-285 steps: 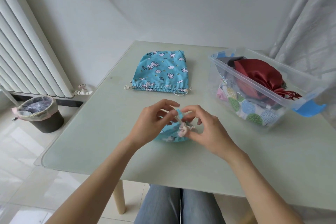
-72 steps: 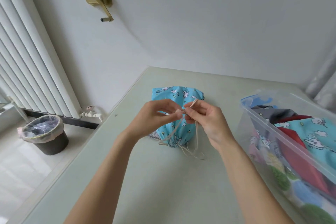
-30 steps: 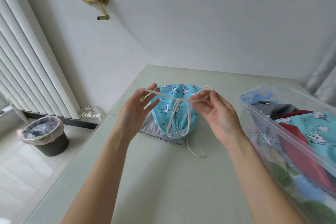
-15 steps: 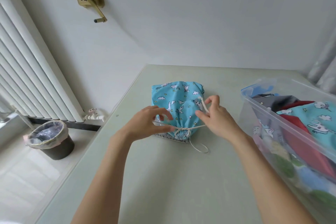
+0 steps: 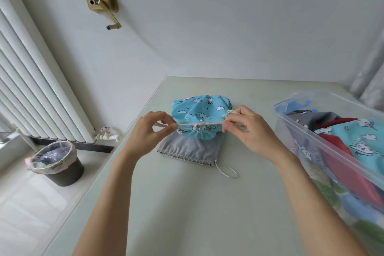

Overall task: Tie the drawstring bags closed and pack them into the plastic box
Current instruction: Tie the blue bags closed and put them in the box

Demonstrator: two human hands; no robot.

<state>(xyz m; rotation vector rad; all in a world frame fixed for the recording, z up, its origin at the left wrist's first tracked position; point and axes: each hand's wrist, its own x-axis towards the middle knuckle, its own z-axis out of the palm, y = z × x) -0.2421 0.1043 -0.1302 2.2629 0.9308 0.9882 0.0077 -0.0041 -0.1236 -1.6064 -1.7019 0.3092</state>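
Note:
A blue drawstring bag (image 5: 200, 110) printed with clouds is lifted slightly above a flat grey drawstring bag (image 5: 190, 147) lying on the table. Its mouth is gathered tight by a cream drawstring (image 5: 199, 124) stretched level with a knot in the middle. My left hand (image 5: 148, 133) pinches the left end of the cord. My right hand (image 5: 252, 131) pinches the right end, with loops of cord over its fingers. The clear plastic box (image 5: 330, 147) stands at the right, holding several bags: a blue one on top, red and grey below.
The pale green table (image 5: 197, 214) runs from the wall towards me. A loose cord loop (image 5: 227, 171) trails from the grey bag. On the floor at the left stand a lined bin (image 5: 57, 163) and a white radiator (image 5: 31, 81). A curtain (image 5: 372, 77) hangs at the right.
My hands have pulled apart, drawing the cord taut and level with the knot cinched at the bag's mouth. The blue bag has lifted, showing the grey bag beneath.

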